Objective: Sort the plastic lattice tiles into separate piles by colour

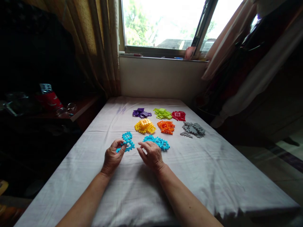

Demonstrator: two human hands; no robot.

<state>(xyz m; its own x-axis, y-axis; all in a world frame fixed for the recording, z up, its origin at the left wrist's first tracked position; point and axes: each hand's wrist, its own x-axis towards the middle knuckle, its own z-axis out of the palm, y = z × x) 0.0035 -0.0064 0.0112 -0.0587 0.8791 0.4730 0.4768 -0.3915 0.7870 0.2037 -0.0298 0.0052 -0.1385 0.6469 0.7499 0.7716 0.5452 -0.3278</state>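
Between thumb and fingers, my left hand (113,157) pinches joined blue interlocking tiles (129,146), flat squares with notched edges and window-like openings. Just beyond them, another blue tile (127,136) stands out at the top; whether it is joined to the held ones I cannot tell. My right hand (151,155) is open, its thumb and fingers apart and nothing visible between them. It hovers over or rests against the near side of a pile of blue tiles (163,143), partly hiding it.
Behind lie piles of yellow (145,126), orange (166,127), purple (141,113), lime green (162,113), red (178,115) and grey tiles (194,129) on a white cloth-covered table (104,123). A dark side table (88,105) with eyeglasses (67,109) stands left; a window wall borders the back.
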